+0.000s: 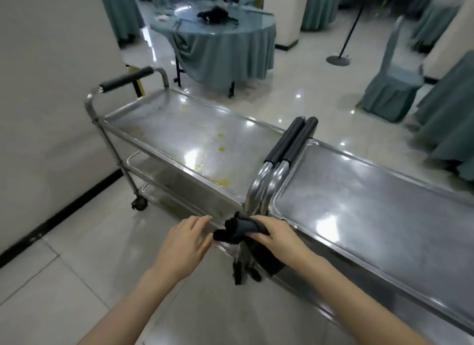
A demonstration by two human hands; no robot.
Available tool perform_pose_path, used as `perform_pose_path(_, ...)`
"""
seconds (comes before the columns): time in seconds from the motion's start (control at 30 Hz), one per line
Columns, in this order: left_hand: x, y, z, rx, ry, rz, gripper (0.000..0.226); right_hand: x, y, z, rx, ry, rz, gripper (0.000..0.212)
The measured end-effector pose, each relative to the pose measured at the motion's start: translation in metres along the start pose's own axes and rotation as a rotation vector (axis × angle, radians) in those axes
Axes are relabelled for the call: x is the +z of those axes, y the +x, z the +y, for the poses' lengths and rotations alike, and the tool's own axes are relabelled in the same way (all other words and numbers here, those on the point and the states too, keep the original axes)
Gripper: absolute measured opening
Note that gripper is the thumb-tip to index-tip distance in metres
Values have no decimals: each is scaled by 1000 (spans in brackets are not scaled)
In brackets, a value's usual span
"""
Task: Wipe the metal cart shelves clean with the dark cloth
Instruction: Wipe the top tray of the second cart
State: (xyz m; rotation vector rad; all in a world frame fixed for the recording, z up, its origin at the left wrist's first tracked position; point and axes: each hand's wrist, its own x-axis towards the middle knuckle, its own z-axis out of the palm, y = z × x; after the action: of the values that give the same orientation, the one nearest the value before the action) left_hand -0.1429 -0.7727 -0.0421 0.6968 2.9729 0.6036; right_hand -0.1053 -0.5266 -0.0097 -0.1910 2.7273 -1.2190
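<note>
Stains (220,149) are lying on the left cart's top shelf (159,119). Your left hand (183,244) is hovering relaxed and empty beside the dark cloth (236,230), which your right hand (278,235) is gripping bunched at the shelf's near corner. Be folding it flat first.

Left hand (183,244) fingers relaxed, right hand (279,235) gripping dark cloth (237,230)

A stainless-steel service cart (116,153) with yellow smears (220,148) scattered over its rimmed top shelf (164,124) stands end to end with a second steel cart (384,216) on the glossy pale tiled floor (77,255), their black foam-padded handles (284,144) side by side and touching
</note>
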Motion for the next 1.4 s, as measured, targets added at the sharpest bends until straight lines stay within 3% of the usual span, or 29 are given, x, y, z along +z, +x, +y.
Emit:
perform_pose_path(0.23, -68, 37, -78, -48, 9, 128, 46, 3, 109, -54, -68, -38, 16, 14)
perform_pose_path(0.37, -90, 69, -122, -86, 16, 176, 44, 12, 175, -69, -87, -51, -10, 23)
perform_pose_path(0.67, -127, 188, -216, -120, 100, 175, 43, 20, 346, -83, -143, -15, -34, 21)
perform_pose_path(1.1, -178, 328, -385, -118, 89, 58, 44, 48, 557, -108, -65, -65, -57, 8)
perform_pose_path(1.4, -198, 414, -548, 41, 66, -55, 45, 111, 670, -143, 110, -75, 76, 17)
